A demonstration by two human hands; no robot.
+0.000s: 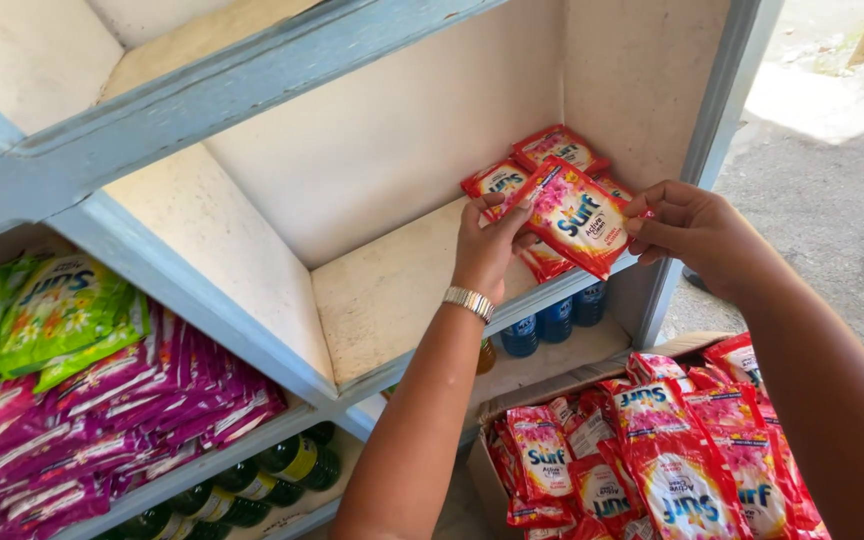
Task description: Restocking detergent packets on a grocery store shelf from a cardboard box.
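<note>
I've got both hands up at the pale wooden shelf (392, 290): left hand (487, 240) and right hand (687, 228) each pinch an end of a flat red-and-pink plastic sachet (577, 215), held above the shelved red sachets (532, 170). Cardboard box of red sachets (652, 450) below.

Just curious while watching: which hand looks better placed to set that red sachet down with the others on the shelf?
Probably the left hand: it sits over the shelf, beside the stacked sachets, gripping the red sachet. The right hand pinches its outer edge, off the shelf.

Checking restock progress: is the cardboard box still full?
Mostly full: the brown cardboard box is heaped with red detergent sachets.
</note>
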